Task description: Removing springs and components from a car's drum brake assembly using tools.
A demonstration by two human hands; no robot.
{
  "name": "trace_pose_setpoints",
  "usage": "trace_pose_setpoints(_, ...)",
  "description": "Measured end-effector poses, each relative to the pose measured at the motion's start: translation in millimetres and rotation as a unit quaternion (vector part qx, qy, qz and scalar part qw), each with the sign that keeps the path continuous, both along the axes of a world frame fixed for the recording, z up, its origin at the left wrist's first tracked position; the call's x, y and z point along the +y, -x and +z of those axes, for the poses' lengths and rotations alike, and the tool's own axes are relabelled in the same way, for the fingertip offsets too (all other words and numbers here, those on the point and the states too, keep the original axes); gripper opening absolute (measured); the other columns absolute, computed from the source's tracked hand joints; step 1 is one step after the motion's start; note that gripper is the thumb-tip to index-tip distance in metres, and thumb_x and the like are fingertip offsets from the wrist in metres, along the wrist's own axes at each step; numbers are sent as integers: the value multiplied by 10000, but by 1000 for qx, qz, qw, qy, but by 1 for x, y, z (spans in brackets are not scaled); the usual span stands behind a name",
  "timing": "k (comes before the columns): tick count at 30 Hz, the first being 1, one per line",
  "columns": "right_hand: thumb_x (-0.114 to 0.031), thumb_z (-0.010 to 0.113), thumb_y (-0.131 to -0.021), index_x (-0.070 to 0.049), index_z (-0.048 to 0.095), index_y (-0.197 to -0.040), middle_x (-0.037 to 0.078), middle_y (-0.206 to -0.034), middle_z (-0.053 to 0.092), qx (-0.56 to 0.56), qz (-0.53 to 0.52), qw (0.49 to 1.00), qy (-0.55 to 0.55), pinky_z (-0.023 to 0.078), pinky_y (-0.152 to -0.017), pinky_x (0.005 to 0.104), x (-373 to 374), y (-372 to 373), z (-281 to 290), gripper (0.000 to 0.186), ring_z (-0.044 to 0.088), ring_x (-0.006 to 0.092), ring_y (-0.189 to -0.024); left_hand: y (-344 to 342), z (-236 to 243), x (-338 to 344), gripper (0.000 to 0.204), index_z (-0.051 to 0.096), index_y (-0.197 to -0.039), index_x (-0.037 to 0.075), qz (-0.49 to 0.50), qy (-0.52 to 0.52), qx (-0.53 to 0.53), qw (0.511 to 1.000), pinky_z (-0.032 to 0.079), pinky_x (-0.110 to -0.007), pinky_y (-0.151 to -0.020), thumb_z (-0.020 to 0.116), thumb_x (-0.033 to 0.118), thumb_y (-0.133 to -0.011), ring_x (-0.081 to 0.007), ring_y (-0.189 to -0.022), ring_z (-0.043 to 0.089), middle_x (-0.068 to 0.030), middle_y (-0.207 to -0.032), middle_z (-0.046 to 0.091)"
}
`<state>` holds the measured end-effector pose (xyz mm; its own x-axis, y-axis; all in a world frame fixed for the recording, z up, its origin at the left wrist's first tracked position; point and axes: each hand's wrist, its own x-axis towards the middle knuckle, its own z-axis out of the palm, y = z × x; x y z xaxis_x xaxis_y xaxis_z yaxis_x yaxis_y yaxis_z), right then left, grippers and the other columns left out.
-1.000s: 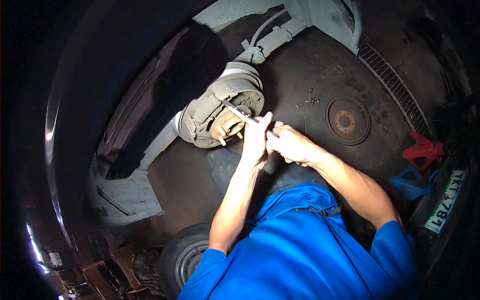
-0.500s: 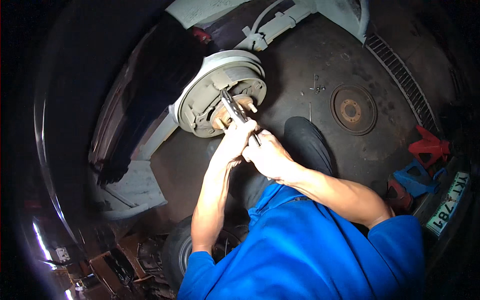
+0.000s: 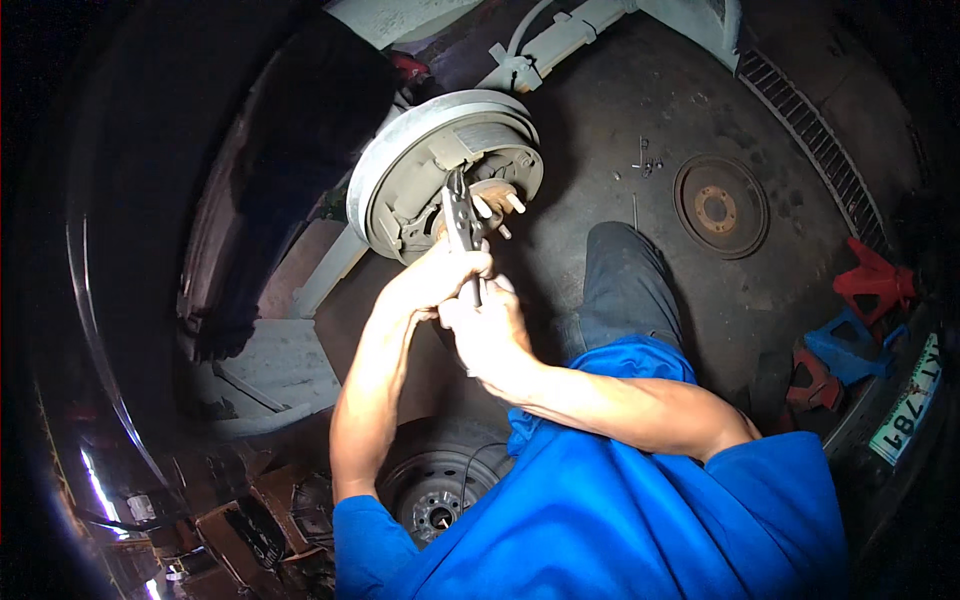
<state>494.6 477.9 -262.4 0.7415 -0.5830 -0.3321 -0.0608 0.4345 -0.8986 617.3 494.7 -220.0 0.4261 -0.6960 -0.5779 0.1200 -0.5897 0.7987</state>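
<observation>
A pair of metal pliers (image 3: 461, 222) points up and away from me, its jaws at the upper inside part of a drum brake assembly (image 3: 385, 195). Whether the jaws grip a part there I cannot tell. My left hand (image 3: 440, 275) is closed around the pliers' handles close to the hub. Just below it, my right hand (image 3: 488, 325) is wrapped round the handle ends. A rusty wheel hub (image 3: 492, 190) with protruding studs sits right beside the pliers. The curved brake shoe (image 3: 478, 142) lies above the jaws.
A rusty brake drum (image 3: 720, 208) lies on the floor to the right, with small loose metal parts (image 3: 648, 163) nearby. Red (image 3: 872, 282) and blue stands (image 3: 846, 345) are at the far right. A wheel (image 3: 440, 500) lies below my left arm. Dark vehicle bodywork fills the left.
The pliers have swung to stand more upright in the view. Both my hands have moved left and slightly down with the handles, still holding on. The view has shifted slightly.
</observation>
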Motion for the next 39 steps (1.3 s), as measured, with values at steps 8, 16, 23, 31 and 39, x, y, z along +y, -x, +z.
trace_pose_setpoints(8, -160, 706, -790, -38, 530, -1046, 55, -856, 586, 28, -13, 998, -50, 485, -618, 315, 26, -14, 28, 335, 568, 129, -696, -29, 15, 17, 306, 548, -1044, 41, -87, -97, -16, 991, 476, -270, -683, 647, 124, -767, -112, -796, 513, -20, -896, 526)
trace_pose_setpoints(16, -110, 696, -823, -100, 496, -1005, -7, -748, 543, -68, 44, 995, -65, 436, -457, 228, 1, 7, 6, 270, 520, 58, -563, 4, -5, 24, 325, 513, -1128, 45, 64, 81, 101, 990, 516, -259, -754, 622, 122, -831, -127, -854, 583, -27, -945, 558)
trace_pose_setpoints(23, -545, 419, -993, -145, 548, -801, 1, -637, 525, -112, 131, 869, -464, 343, -403, 250, -57, 31, -6, 462, 480, 112, -465, 29, -26, 1, 298, 490, -1118, 14, 112, 137, 101, 979, 562, -352, -810, 574, 90, -842, -271, -880, 691, -251, -966, 685)
trace_pose_setpoints(31, -647, 393, -962, -177, 407, -591, -58, -432, 279, -122, 256, 837, -469, 234, -349, 240, -65, 32, -31, 598, 252, 83, -323, 17, -7, 1, 474, 429, -1262, -13, 79, 135, 329, 931, 568, -391, -845, 566, 89, -820, -339, -957, 689, -325, -1142, 633)
trace_pose_setpoints(39, -723, 352, -945, -50, 567, -941, -37, -648, 417, -145, 409, 849, -301, 283, -478, 230, -117, 62, -54, 707, 321, 64, -495, 50, 13, 3, 331, 578, -1156, -30, -6, 118, 132, 984, 527, -287, -740, 625, 150, -883, -198, -824, 658, -125, -928, 670)
